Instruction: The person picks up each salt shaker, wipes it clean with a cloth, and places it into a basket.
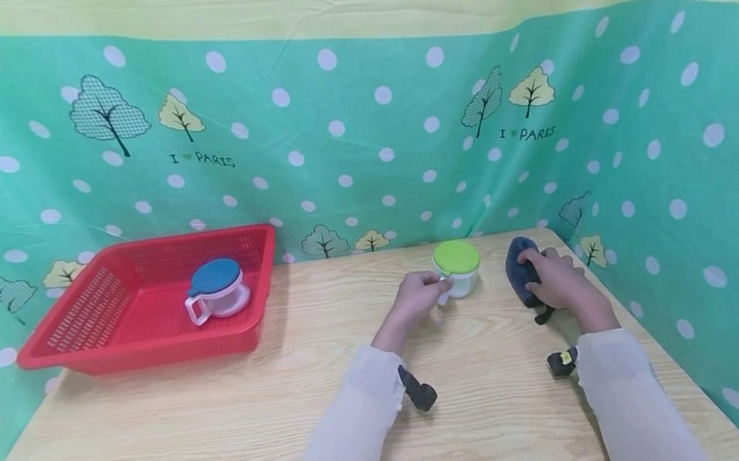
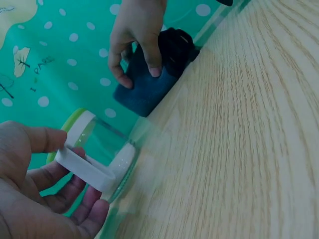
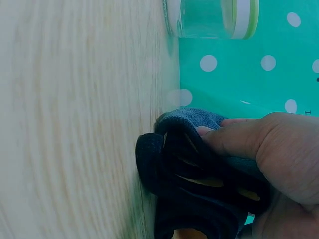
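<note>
My left hand pinches the white handle of a clear jar with a green lid. The jar stands upright on the table, with something white at its base. To its right, my right hand grips a dark blue fabric item with black folds or straps. In the right wrist view the thumb presses the upper edge of this fabric item, whose exact kind I cannot tell. It stands on the table, a short gap away from the jar.
A red plastic basket is at the back left of the wooden table. Inside it is a similar jar with a blue lid and a handle. Green dotted cloth hangs behind the table and along its right side.
</note>
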Demonstrator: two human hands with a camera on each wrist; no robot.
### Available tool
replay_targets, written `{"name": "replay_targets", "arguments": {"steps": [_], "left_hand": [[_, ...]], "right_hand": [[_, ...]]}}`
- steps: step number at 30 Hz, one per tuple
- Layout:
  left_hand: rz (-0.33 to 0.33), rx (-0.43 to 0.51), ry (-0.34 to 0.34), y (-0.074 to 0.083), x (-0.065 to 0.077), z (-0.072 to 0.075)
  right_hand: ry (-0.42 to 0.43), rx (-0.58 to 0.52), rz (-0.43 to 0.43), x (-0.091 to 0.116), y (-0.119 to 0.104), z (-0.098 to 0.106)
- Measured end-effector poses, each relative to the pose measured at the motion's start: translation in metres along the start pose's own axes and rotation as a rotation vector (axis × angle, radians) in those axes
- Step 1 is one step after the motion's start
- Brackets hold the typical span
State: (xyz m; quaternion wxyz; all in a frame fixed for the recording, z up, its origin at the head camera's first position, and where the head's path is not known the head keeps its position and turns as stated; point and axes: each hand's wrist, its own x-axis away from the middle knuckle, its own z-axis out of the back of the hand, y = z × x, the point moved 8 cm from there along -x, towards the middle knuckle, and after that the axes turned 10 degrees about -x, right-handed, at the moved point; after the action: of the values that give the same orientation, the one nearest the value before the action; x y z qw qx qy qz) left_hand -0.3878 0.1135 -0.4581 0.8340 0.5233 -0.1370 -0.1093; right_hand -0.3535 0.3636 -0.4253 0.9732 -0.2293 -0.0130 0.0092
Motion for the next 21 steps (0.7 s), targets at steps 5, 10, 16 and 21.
{"name": "replay_targets", "arguments": {"steps": [5, 10, 16, 21], "left_hand": [[-0.001, 0.016, 0.015, 0.0007, -0.0010, -0.0003], [0.010, 0.037, 0.066, 0.0024, -0.0016, 0.0020], [0.016, 0.096, 0.109, 0.0003, -0.0014, 0.0037], [-0.003, 0.115, 0.120, -0.0021, -0.0021, 0.0049]], "right_hand": [[0.001, -0.004, 0.001, -0.0005, -0.0007, -0.0006], [0.003, -0.008, 0.001, -0.0012, 0.0005, -0.0002], [0.002, -0.013, -0.001, -0.0017, 0.0015, -0.0009], [0.004, -0.023, -0.007, -0.0016, 0.0019, -0.0022]]}}
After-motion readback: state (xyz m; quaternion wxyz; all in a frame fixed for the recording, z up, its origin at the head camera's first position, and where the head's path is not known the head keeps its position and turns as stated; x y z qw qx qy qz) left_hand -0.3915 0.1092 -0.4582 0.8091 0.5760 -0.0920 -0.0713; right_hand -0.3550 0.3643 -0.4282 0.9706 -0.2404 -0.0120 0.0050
